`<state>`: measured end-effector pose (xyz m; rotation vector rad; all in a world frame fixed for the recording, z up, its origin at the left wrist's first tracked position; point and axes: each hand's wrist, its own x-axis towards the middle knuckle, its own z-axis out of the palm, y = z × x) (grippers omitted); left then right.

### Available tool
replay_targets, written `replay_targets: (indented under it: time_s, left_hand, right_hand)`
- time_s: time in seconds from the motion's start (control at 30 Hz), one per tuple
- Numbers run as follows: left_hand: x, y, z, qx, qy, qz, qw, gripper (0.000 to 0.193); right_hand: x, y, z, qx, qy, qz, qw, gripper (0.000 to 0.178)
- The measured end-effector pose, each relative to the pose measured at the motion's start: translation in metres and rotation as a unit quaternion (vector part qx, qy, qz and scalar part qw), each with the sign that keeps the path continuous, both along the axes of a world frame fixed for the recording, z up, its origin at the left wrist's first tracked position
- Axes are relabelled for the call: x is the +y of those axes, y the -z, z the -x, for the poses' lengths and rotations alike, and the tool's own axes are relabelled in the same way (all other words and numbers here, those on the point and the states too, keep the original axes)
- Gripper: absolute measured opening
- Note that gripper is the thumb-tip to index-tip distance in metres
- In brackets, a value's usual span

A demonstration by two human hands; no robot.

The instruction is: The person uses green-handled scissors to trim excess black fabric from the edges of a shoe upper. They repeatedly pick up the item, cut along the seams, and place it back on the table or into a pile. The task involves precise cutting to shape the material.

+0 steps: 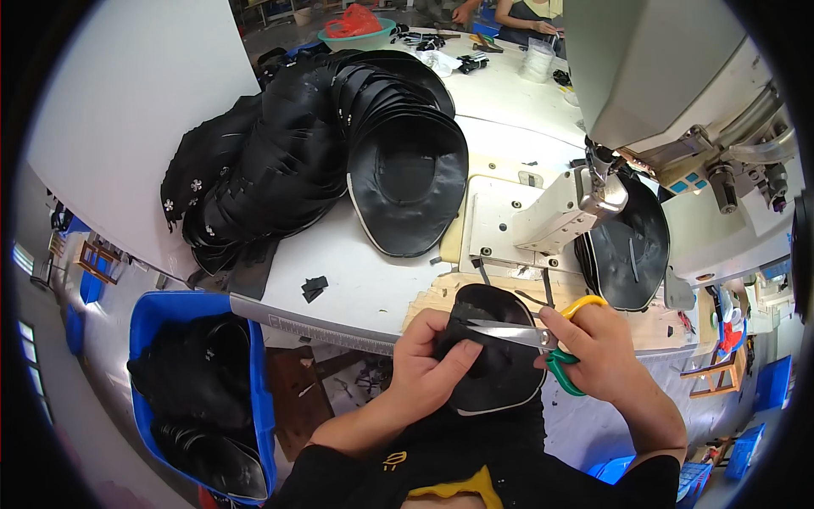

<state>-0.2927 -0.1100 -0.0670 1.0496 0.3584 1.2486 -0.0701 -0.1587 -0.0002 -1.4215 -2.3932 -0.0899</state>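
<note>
We wore a black top (348, 482) with short sleeves (655, 480), a small yellow emblem (395, 461) and yellow trim (476, 485) at the neckline.

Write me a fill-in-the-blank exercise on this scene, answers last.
The right hand holds scissors with yellow and ____ handles.
The left hand grips a ____ leather-like piece.
The plastic bin at lower left is ____.
A ____ plastic bag sits in the basin at the back.
Missing words: green; black; blue; red.

Bright scene, edges fisheye-bent
</note>
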Motion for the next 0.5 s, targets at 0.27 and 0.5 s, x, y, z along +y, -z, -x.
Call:
replay_targets:
  time_s: [0.27,0.5]
  left_hand:
    - [-0.003,0.003,-0.004,0.081,0.021,-0.032,0.996,0.016]
    - [0.010,0.014,0.003,-0.002,0.008,0.011,1.000,0.017]
  right_hand:
    - [0.006,-0.010,0.016,-0.022,-0.001,-0.013,1.000,0.065]
    - [0.008,-0.001,0.006,0.022,0.069,0.013,0.997,0.061]
